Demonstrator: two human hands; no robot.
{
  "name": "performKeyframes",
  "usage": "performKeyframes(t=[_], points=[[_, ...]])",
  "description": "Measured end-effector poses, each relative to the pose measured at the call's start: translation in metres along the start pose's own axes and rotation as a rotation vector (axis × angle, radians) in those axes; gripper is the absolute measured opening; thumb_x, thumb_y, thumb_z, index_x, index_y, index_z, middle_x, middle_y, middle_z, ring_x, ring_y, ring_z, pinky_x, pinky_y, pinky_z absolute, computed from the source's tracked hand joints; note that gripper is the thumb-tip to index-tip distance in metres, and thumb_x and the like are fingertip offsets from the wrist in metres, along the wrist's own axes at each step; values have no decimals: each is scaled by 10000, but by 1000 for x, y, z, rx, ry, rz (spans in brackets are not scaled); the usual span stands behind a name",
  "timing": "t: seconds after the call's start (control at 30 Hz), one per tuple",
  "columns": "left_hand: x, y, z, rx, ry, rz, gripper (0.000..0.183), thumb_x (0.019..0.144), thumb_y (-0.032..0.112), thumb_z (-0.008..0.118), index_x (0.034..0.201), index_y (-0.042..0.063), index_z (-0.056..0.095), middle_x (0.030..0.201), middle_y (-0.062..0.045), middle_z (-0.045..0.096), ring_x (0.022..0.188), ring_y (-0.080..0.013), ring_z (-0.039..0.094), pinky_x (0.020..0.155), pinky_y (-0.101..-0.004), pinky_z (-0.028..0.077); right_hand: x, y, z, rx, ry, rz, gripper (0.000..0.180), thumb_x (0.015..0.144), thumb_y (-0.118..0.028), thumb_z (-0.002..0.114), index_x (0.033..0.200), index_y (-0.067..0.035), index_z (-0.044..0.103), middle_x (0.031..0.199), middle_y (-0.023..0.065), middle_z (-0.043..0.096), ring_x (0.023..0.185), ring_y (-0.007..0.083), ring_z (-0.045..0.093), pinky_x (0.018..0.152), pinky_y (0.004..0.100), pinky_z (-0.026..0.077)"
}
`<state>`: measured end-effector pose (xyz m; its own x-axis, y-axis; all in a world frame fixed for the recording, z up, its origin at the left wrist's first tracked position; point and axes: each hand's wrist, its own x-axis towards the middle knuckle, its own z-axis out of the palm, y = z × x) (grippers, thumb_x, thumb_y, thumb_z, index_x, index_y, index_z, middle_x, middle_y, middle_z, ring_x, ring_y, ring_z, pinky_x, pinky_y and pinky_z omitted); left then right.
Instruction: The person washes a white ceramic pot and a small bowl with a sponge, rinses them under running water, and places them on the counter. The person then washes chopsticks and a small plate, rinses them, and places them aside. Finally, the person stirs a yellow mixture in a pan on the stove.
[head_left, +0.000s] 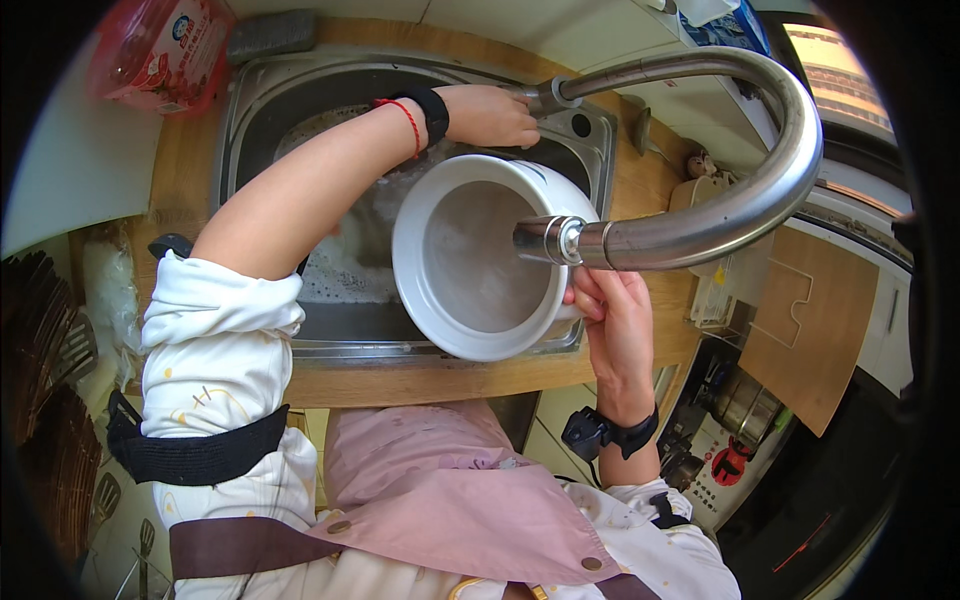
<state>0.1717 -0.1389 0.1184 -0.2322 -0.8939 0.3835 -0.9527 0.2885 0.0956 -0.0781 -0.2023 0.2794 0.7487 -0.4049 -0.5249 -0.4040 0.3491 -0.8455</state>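
My right hand (616, 311) grips a large white ceramic mug (409, 247) by its handle side and holds it over the front of the sink. The mug is tilted so its mouth faces up towards me, and cloudy greyish water (476, 277) shows inside. Right over its mouth hangs the spout end of a curved metal faucet (675, 244). My left hand (491, 116) reaches across the sink to the faucet's base, its fingers curled against the metal; the part under them is hidden. Suds and murky water (352, 262) lie in the stainless steel sink (337, 351) beneath.
A pink plastic container (161, 56) and a grey sponge-like block (271, 36) stand at the back left. The wooden counter edge (450, 379) runs along the front. Slotted turners (75, 349) hang at the left. Metal pots (742, 409) sit low at the right, near a wooden board (814, 322).
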Motion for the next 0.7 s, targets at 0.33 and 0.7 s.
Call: performKeyframes(t=[0.33,0.7], points=[[-8,-3,2,-1,111,44,63,825,58,490,861,47,440,838,-112,581,845,-292,623,1032,-382,427,0,4,3,8,-27,6,153,959,-128,484,875,-30,567,620,-66,361,524,31,296,649,231,413],[-9,-4,-6,-3,-75,14,96,865,107,489,935,54,449,1063,-140,560,1143,-333,514,896,-379,512,0,2,8,39,-19,8,156,950,-110,487,843,-30,566,617,-58,373,526,33,301,648,233,411]])
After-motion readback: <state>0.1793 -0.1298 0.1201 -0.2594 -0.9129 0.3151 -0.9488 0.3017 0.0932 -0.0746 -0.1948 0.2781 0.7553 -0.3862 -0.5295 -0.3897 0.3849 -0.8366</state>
